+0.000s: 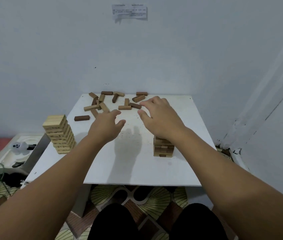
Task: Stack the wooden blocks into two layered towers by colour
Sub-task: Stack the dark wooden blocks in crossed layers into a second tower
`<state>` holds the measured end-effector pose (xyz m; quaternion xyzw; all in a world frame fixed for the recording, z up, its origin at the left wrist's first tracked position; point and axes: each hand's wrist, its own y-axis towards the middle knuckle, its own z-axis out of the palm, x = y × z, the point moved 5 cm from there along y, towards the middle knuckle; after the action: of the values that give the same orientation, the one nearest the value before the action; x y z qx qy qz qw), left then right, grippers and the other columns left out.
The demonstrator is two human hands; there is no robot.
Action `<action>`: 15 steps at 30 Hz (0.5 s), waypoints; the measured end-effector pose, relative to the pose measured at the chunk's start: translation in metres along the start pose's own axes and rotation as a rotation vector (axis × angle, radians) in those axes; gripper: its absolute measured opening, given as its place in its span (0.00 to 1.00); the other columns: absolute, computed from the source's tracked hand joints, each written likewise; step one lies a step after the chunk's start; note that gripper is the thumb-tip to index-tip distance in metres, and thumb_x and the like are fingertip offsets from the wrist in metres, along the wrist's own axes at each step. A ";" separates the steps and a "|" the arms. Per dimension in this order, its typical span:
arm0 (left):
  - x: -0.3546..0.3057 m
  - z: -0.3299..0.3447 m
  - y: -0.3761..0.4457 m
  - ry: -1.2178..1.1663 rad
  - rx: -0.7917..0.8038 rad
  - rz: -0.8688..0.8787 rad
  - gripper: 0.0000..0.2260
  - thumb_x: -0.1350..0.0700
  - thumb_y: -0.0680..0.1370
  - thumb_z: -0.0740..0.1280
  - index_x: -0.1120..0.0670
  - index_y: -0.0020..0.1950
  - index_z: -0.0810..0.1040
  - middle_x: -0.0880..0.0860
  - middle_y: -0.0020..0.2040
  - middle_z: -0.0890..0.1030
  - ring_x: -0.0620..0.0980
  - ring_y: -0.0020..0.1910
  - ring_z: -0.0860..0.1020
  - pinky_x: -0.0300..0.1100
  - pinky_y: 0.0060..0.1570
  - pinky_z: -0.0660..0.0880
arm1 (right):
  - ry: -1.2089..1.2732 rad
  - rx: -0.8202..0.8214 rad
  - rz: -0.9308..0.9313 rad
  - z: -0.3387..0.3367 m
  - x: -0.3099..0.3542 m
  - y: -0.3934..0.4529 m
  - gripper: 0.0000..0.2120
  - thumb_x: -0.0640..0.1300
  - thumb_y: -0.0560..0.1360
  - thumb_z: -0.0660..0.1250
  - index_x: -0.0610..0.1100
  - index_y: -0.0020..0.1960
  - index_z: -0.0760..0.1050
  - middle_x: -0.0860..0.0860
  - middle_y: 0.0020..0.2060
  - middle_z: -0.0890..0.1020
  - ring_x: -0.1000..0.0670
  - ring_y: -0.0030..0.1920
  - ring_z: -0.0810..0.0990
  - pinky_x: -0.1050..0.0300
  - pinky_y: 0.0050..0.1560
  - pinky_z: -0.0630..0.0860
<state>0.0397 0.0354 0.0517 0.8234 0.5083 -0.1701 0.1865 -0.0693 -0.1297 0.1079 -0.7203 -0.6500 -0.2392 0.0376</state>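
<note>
Wooden rt tower (pixel 163 147) top hidden by wrist | hands (pixel 106 126) (pixel 158 116) spread, empty

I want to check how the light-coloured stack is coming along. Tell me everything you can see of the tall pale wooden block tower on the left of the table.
The tall pale wooden block tower stands upright near the left edge of the white table. It is built of light, straw-coloured rectangular blocks laid in many flat layers, with successive layers crossing. Neither hand touches it, and the loose blocks lie apart from it.
</note>
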 end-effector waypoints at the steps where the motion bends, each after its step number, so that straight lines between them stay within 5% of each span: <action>1: 0.007 0.002 0.001 0.023 0.011 -0.016 0.22 0.44 0.83 0.65 0.50 0.75 0.73 0.55 0.68 0.78 0.56 0.68 0.74 0.58 0.64 0.75 | -0.010 0.040 -0.024 0.006 0.010 0.005 0.21 0.53 0.86 0.56 0.50 0.76 0.70 0.49 0.73 0.70 0.47 0.74 0.64 0.51 0.68 0.67; 9: 0.075 0.036 -0.001 -0.009 0.101 -0.173 0.19 0.50 0.84 0.63 0.52 0.74 0.72 0.58 0.66 0.77 0.58 0.66 0.75 0.56 0.65 0.74 | 0.080 0.307 0.048 0.106 0.046 0.034 0.23 0.44 0.85 0.55 0.46 0.80 0.63 0.43 0.75 0.67 0.42 0.72 0.69 0.44 0.68 0.71; 15: 0.105 0.048 0.025 0.034 0.051 -0.216 0.20 0.53 0.85 0.60 0.55 0.77 0.70 0.61 0.71 0.71 0.61 0.71 0.68 0.55 0.66 0.71 | 0.124 0.304 0.161 0.175 0.031 0.052 0.24 0.43 0.85 0.57 0.49 0.80 0.61 0.44 0.73 0.68 0.42 0.71 0.68 0.44 0.66 0.72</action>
<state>0.1027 0.0836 -0.0363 0.7709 0.5927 -0.1882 0.1376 0.0331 -0.0450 -0.0205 -0.7398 -0.6155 -0.1787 0.2050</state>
